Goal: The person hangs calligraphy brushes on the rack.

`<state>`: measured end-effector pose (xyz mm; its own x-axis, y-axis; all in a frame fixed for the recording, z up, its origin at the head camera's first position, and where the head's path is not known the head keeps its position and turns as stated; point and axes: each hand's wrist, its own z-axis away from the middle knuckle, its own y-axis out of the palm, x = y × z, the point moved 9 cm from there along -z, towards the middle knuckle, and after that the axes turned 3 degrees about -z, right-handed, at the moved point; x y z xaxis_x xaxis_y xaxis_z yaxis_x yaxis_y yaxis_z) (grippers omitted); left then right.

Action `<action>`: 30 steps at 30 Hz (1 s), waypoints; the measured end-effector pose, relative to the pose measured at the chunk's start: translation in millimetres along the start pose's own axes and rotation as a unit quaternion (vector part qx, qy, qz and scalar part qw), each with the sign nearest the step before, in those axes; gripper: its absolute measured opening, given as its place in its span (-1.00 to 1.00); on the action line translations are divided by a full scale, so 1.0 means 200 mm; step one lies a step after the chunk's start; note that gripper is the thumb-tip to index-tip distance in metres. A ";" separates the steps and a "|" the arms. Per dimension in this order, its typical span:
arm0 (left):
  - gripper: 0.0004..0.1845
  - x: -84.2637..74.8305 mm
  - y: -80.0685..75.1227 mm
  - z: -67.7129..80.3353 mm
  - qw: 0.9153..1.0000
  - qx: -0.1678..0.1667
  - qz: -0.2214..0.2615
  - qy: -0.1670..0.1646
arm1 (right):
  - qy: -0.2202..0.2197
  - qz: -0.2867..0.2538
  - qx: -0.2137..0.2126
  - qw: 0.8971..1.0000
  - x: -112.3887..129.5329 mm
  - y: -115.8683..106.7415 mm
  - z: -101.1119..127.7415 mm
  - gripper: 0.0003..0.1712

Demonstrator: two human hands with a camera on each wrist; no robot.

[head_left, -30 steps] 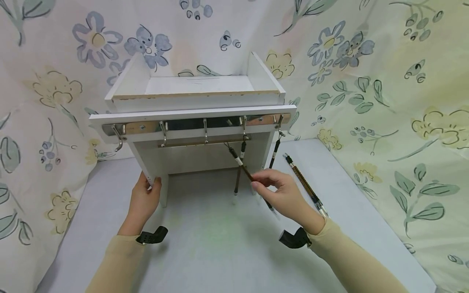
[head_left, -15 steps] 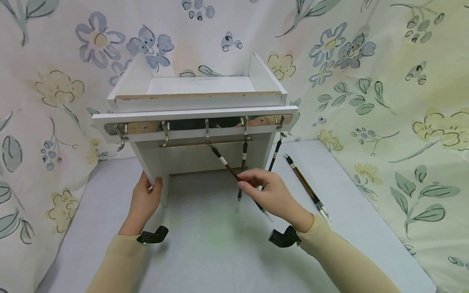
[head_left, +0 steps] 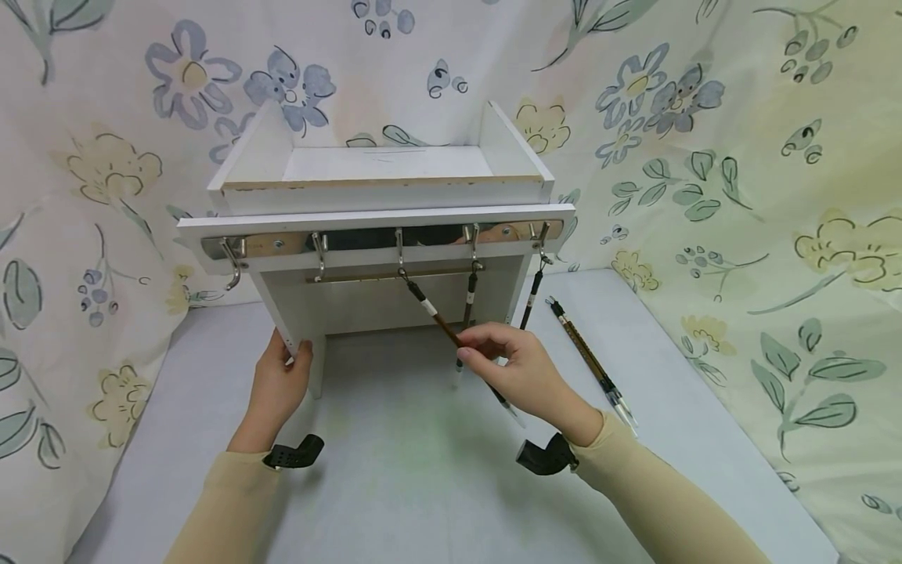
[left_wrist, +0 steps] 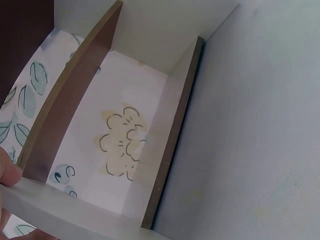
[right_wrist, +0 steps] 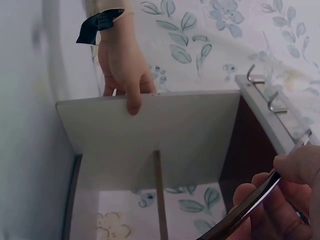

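Note:
My right hand (head_left: 517, 368) pinches a brown calligraphy brush (head_left: 444, 325) between thumb and fingers, tilted with its tip toward the lower right. The brush's cord loop is right at the middle hook (head_left: 400, 254) of the metal hook rail. In the right wrist view the brush handle (right_wrist: 245, 207) runs through the fingers. My left hand (head_left: 280, 384) grips the left side panel of a white wooden shelf (head_left: 384, 193), its thumb on the inner face. Two more brushes hang from hooks on the right, a nearer-centre brush (head_left: 470, 301) and an outer brush (head_left: 532, 291), both partly behind the right hand.
A few brushes (head_left: 590, 354) lie together on the white table (head_left: 409, 486), right of the shelf. The two left hooks, including the far-left hook (head_left: 229, 265), hold nothing. Floral cloth (head_left: 705, 157) hangs behind and along the sides.
My right hand has moved left with the brush, bringing its loop from near the second hook on the right to the middle hook, then stayed there. My left hand keeps its grip on the panel.

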<state>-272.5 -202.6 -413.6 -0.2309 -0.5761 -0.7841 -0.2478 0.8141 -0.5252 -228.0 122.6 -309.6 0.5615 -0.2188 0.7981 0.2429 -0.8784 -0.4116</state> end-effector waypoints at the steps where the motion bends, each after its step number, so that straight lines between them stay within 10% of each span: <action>1: -0.49 0.00 0.00 0.00 1.000 0.001 0.001 -0.001 | 0.000 -0.001 0.000 1.000 0.00 0.00 0.00 -0.81; 30: -0.47 0.00 0.00 0.00 1.000 0.000 0.001 -0.003 | 0.002 -0.004 -0.008 1.000 -0.01 -0.01 -0.01 -0.82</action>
<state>-272.9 -202.4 -414.3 -0.2259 -0.5747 -0.7866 -0.2467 0.8149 -0.5245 -231.7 123.4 -309.5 0.5566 -0.2131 0.8030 0.2346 -0.8869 -0.3979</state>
